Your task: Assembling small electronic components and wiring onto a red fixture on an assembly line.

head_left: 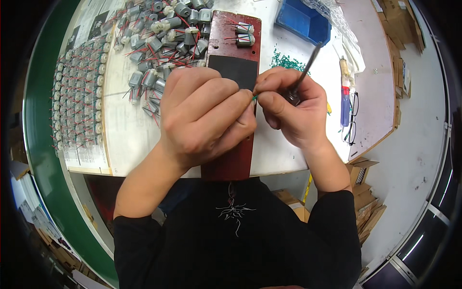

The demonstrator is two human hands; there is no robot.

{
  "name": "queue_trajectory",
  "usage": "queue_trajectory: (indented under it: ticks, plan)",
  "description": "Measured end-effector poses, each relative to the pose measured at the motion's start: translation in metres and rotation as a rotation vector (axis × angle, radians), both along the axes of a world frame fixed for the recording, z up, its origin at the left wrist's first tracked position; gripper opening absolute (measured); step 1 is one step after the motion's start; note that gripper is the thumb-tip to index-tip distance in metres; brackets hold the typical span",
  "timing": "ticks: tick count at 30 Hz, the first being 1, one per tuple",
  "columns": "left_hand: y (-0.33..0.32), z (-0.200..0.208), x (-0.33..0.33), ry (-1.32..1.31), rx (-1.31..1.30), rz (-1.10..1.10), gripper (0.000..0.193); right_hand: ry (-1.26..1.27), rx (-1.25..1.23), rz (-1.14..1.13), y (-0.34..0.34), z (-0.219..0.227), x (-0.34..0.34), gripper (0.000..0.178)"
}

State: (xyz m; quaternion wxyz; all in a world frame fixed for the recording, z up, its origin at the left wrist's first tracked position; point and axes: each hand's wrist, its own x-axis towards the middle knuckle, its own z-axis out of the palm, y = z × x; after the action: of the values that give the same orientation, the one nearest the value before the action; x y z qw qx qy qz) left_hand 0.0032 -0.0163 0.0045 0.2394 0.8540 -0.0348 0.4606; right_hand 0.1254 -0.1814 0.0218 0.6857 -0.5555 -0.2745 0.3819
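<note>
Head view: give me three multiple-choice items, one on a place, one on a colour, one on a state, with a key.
1. Where does the blue bin sit?
A. At the far side of the table, right of the red board
B. On the floor by the cardboard
C. On the green belt

2. What colour is the small piece pinched between the two hands?
A. Yellow
B. Green
C. White

3. How does the right hand stand?
A. Flat and open on the table
B. Closed around a thin metal tool
C. Resting in the blue bin

Key:
1 A, the bin lies past the top right corner of the red board.
2 B, a green tip shows where the left hand meets the right.
3 B, the fingers wrap the metal tool, whose shaft sticks up and away.
</note>
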Motion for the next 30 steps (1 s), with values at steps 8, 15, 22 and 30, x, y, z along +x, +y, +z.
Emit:
queue_trajectory:
  ticks: [8, 15, 22, 30]
  plan:
    - [-0.004, -0.004, 0.0, -0.012, 0.065, 0.086, 0.021, -0.087, 0.081, -0.057, 0.007, -0.011, -0.006, 0.016]
    - [0.013, 0.006, -0.003, 0.269, -0.182, -0.067, 0.027, -0.029, -0.002, -0.141, 0.004, -0.001, 0.007, 0.015]
    - [0.021, 0.008, -0.01, 0.56, -0.416, -0.189, 0.029, -0.217, -0.262, 0.042, -0.003, 0.003, 0.026, 0.013]
    - [0.015, -0.002, -0.004, 0.575, -0.489, -0.187, 0.023, -0.383, -0.377, 0.177, -0.001, 0.005, 0.022, 0.014]
